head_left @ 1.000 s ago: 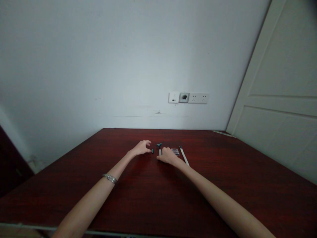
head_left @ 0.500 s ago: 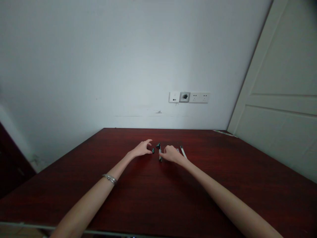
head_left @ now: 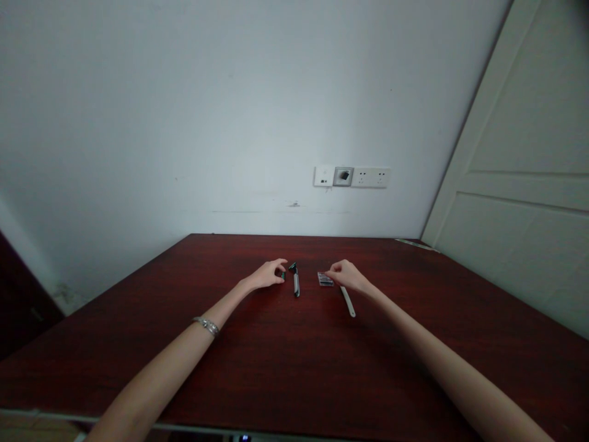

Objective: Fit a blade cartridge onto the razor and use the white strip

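Observation:
My left hand [head_left: 268,274] rests on the dark red table [head_left: 294,356] with fingers curled, pinching a small teal razor head [head_left: 283,277]. Just right of it lies a razor handle [head_left: 295,280] with a dark head, untouched. My right hand [head_left: 346,274] is further right, its fingertips pinched at the edge of a small clear cartridge case [head_left: 324,279]. A white razor handle [head_left: 348,301] lies on the table just below that hand. A silver bracelet [head_left: 205,326] sits on my left wrist.
A white wall with a row of sockets [head_left: 352,177] stands behind the table. A white door [head_left: 529,184] is at the right. The table's near edge runs along the bottom of the view.
My right hand let go of the razor handle and moved right to the clear case. The handle now lies alone on the table. My left hand stayed on the teal head.

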`<state>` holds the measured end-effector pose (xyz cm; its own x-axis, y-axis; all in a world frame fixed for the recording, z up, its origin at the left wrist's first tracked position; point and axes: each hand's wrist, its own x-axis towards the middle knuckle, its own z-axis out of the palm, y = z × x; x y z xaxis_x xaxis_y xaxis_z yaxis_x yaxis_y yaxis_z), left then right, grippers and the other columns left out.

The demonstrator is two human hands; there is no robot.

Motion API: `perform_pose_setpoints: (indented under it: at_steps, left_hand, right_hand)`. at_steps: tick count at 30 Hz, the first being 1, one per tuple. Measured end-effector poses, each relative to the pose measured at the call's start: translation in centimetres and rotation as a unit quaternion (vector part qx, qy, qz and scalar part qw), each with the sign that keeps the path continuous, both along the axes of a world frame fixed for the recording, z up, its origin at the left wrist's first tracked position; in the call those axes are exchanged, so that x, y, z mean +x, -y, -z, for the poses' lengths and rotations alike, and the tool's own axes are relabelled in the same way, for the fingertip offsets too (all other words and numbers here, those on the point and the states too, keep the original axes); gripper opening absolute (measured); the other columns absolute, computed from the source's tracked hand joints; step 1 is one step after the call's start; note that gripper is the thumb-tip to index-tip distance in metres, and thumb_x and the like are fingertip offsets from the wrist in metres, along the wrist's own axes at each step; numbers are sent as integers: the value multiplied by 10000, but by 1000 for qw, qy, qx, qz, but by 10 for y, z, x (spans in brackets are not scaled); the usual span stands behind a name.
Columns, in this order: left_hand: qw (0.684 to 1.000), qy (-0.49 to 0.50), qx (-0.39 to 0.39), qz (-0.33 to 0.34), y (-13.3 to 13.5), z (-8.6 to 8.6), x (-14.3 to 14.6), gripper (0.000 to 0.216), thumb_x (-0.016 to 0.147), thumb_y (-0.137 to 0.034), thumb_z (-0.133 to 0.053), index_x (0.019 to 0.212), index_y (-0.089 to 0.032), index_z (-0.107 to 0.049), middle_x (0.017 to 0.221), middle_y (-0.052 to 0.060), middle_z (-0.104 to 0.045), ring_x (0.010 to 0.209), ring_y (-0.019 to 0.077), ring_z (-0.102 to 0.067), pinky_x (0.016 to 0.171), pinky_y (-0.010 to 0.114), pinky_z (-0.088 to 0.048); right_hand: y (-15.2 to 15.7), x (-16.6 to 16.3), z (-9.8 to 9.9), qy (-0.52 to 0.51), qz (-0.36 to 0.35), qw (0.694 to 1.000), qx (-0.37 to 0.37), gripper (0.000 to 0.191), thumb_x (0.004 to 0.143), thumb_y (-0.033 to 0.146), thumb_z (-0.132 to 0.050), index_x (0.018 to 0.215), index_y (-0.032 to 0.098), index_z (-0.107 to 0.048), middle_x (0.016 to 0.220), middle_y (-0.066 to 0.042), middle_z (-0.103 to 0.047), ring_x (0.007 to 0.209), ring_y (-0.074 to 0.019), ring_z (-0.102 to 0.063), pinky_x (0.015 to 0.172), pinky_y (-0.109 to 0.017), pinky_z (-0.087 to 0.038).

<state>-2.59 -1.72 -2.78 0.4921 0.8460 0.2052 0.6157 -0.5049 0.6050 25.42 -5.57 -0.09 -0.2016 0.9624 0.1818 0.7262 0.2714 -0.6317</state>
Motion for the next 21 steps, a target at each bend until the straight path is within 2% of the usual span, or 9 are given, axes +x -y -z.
perform_pose_setpoints:
  at_steps: [7,11,16,21]
  left_hand:
    - [1000,-4,10,-16,3,-2,5,597,642,-167,-630,1208,-144,-444,1030,77,-638,902,190,-586,840,300,-410]
    - [998,11,55,-28,11,-9,17,555,659,-162,-608,1186,-160,-434,1026,66,-620,863,177,-582,822,304,-416]
    - [991,34,130,18,29,-24,41,551,680,-180,-602,1193,-168,-402,1050,72,-580,964,199,-548,881,343,-395]
    - [982,40,171,63,48,-32,58,600,707,-185,-594,1248,-185,-334,1111,83,-536,1005,200,-527,902,351,-397]
  right_hand:
    - [1,1,-2,-28,-3,1000,9,291,689,365,-517,531,137,-606,484,-11,-536,478,-104,-449,484,-217,-321]
    - [-2,0,0,-74,-20,997,11,318,696,411,-534,574,131,-622,483,-5,-533,447,-91,-430,443,-208,-307]
    - [-1,-5,2,-171,-39,984,-37,349,698,452,-567,644,116,-646,451,24,-467,398,-67,-382,371,-187,-279]
    - [10,-16,-1,-228,-48,968,-94,354,677,448,-622,757,109,-680,496,6,-519,412,-64,-415,344,-170,-300]
